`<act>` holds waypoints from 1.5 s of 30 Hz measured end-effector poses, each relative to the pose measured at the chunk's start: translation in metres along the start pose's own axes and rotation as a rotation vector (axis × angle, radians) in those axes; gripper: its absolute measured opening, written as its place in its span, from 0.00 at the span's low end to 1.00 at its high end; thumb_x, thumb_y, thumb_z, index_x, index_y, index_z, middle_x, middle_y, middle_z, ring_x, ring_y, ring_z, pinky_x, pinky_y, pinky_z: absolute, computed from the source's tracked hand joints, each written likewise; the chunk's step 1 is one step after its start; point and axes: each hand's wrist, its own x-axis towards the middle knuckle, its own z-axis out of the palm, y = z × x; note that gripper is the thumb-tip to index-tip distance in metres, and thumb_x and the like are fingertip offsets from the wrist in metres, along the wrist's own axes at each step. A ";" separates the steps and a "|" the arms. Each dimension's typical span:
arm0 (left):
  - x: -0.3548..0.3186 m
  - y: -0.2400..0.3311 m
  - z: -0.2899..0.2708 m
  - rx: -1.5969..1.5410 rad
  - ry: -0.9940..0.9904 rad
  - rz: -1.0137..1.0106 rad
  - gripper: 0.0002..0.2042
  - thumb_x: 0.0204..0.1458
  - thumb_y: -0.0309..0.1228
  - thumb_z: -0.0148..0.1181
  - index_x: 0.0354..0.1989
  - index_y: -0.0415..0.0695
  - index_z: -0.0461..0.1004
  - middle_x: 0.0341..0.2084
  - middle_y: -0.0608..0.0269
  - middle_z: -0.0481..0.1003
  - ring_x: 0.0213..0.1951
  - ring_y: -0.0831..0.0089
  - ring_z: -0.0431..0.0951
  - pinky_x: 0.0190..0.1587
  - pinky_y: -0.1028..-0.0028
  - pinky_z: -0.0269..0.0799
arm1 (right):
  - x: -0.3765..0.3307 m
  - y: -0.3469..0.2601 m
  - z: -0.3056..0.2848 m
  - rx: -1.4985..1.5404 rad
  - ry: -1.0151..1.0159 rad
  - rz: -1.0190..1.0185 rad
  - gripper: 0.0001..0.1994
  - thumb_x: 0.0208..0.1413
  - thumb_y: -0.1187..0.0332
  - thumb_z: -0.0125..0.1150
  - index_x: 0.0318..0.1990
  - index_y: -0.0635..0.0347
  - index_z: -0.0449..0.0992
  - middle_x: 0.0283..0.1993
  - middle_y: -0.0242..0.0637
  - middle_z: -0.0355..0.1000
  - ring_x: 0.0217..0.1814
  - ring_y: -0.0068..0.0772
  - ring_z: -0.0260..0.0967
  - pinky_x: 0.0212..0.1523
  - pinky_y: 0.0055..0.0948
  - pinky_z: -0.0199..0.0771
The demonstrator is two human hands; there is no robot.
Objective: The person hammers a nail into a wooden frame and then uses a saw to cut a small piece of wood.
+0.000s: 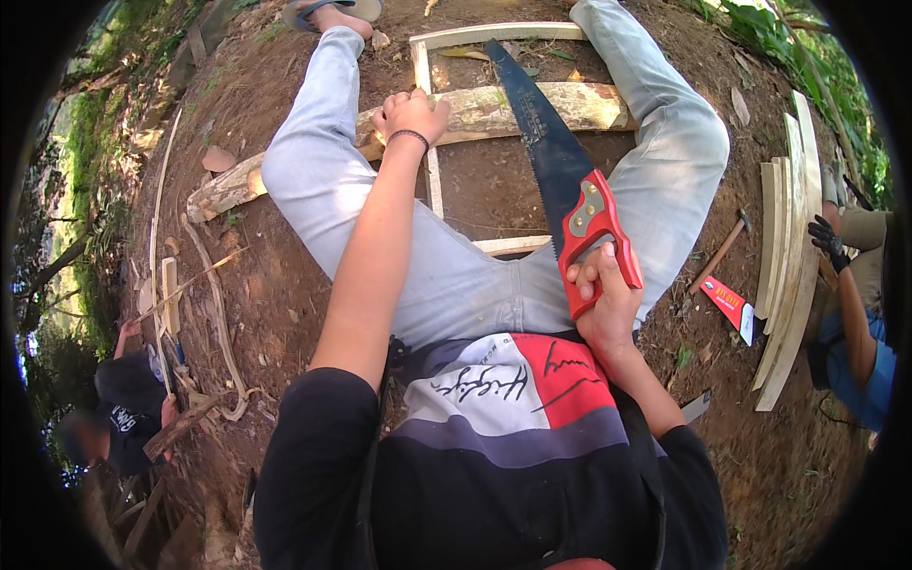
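My right hand [608, 297] is closed round the red handle of a handsaw [543, 133]. The saw's dark blade slants up and to the left, over a log [475, 112] lying crosswise between my legs. My left hand [411, 117] rests on the log and the thin side strip of a wooden frame [503, 35]; its fingers curl over the far side, so what they grip, if anything, is partly hidden. Pale wooden strips make up the frame, which lies across the log. Its near crosspiece [513, 245] shows just beyond my lap.
A hammer [720, 249] and a red and white card sleeve [730, 306] lie on the dirt at right, beside a stack of planks [788, 247]. A gloved person [850, 285] sits beyond them. Another person [128, 399] is at left near branches and a long strip [158, 228].
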 end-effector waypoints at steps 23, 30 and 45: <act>0.003 -0.005 0.006 -0.001 0.027 0.054 0.30 0.51 0.55 0.47 0.54 0.46 0.70 0.55 0.54 0.68 0.62 0.61 0.60 0.62 0.54 0.47 | -0.011 -0.009 -0.009 0.047 0.078 0.057 0.08 0.64 0.67 0.48 0.34 0.60 0.63 0.20 0.30 0.58 0.17 0.20 0.54 0.33 0.29 0.69; 0.003 -0.006 0.008 -0.010 0.043 0.058 0.30 0.51 0.56 0.47 0.54 0.46 0.70 0.56 0.53 0.68 0.62 0.61 0.60 0.62 0.55 0.47 | -0.003 -0.003 0.006 0.078 0.060 0.060 0.09 0.63 0.67 0.49 0.32 0.58 0.63 0.20 0.29 0.58 0.17 0.20 0.54 0.33 0.29 0.69; 0.005 -0.004 0.005 0.018 0.001 0.067 0.31 0.51 0.57 0.46 0.55 0.46 0.70 0.57 0.52 0.66 0.63 0.59 0.59 0.62 0.54 0.47 | -0.014 -0.015 -0.017 0.005 0.039 0.043 0.07 0.63 0.67 0.51 0.38 0.62 0.65 0.19 0.28 0.58 0.18 0.19 0.54 0.32 0.28 0.69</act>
